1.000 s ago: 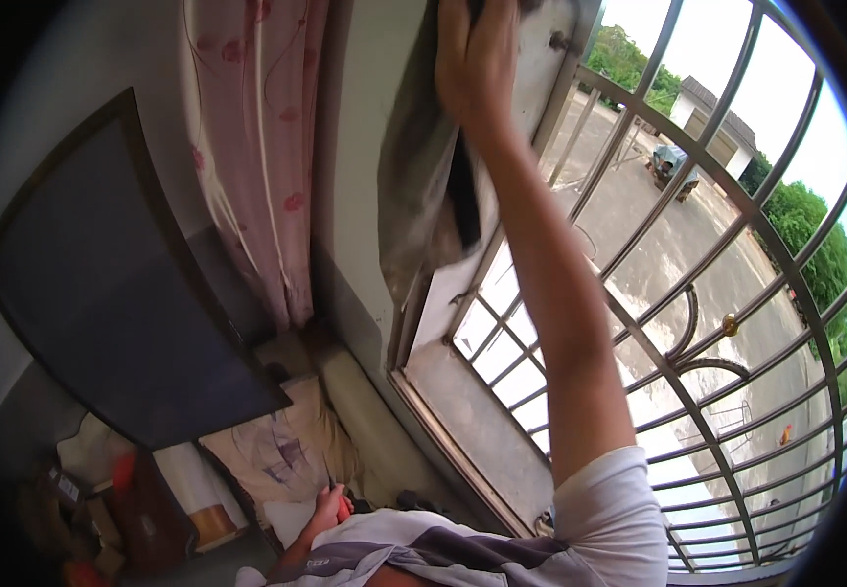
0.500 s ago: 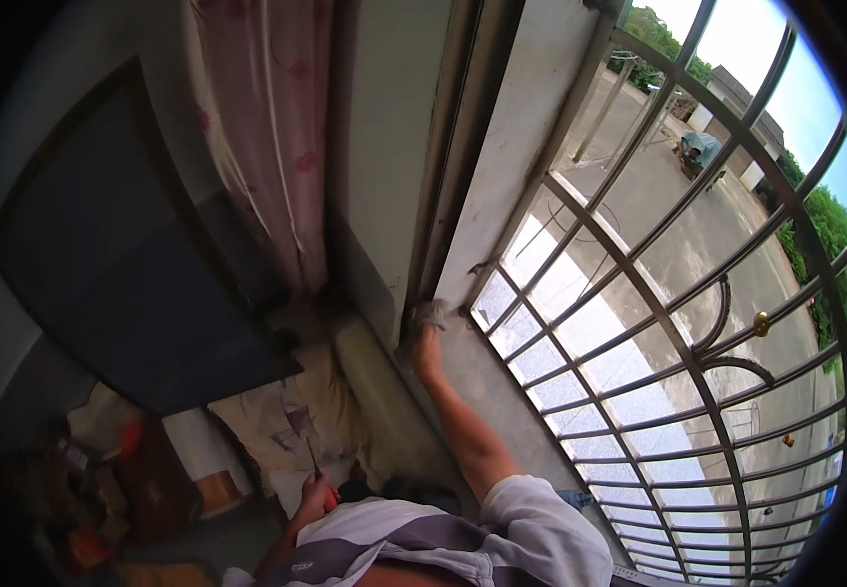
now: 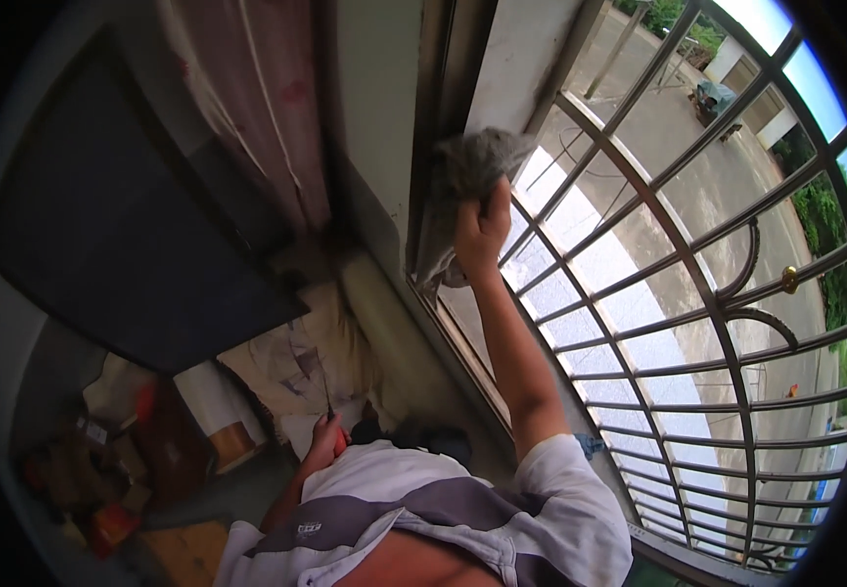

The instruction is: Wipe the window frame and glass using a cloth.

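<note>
A crumpled grey rag (image 3: 482, 159) is gripped in my right hand (image 3: 483, 230), which is raised at the dark window frame (image 3: 448, 73). Part of the cloth hangs below the hand, along the frame's edge. Low at my left side, my left hand (image 3: 319, 445) is wrapped round the red handle of what looks like a screwdriver (image 3: 341, 442). Its thin dark shaft points away from me, over the pale crumpled sheet. Whether the rag touches the frame or the white wall panel (image 3: 526, 64) beside it, I cannot tell.
Metal window bars (image 3: 673, 264) fill the right side, with paved ground outside. A pink curtain (image 3: 257, 108) hangs at the left, above a large dark panel (image 3: 130, 215). Pale crumpled sheeting (image 3: 291, 352) and boxes (image 3: 100, 450) lie below.
My right hand has risen with the rag from the lower corner of the frame to higher up beside it. My left hand still grips the red handle. The view has shifted slightly.
</note>
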### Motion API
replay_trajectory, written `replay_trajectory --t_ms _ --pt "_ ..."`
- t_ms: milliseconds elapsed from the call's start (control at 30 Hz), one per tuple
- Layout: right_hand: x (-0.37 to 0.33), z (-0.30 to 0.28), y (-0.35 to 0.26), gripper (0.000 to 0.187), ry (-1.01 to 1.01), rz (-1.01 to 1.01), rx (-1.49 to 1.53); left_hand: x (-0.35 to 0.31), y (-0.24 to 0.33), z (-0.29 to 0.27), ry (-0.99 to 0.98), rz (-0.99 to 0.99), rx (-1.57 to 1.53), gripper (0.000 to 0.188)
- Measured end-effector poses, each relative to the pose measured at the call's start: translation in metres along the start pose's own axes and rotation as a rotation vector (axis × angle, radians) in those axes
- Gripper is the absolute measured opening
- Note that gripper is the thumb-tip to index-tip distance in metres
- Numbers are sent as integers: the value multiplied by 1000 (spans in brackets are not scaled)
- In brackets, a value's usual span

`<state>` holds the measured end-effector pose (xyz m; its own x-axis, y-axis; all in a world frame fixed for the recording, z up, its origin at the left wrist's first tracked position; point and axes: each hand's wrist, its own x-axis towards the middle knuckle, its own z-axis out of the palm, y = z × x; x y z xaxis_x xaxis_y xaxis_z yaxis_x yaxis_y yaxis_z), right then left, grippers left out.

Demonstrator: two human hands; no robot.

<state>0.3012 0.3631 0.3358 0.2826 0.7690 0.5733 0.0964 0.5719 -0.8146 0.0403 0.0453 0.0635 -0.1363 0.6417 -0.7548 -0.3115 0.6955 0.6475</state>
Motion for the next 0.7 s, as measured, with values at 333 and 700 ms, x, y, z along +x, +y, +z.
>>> replay_trajectory --t_ms 333,700 --pt "-133 -2 191 29 -206 -100 -556 -22 -39 -42 235 -24 77 24" --pt "-174 -130 221 42 -80 294 -837 -21 -24 -38 168 -20 32 23"
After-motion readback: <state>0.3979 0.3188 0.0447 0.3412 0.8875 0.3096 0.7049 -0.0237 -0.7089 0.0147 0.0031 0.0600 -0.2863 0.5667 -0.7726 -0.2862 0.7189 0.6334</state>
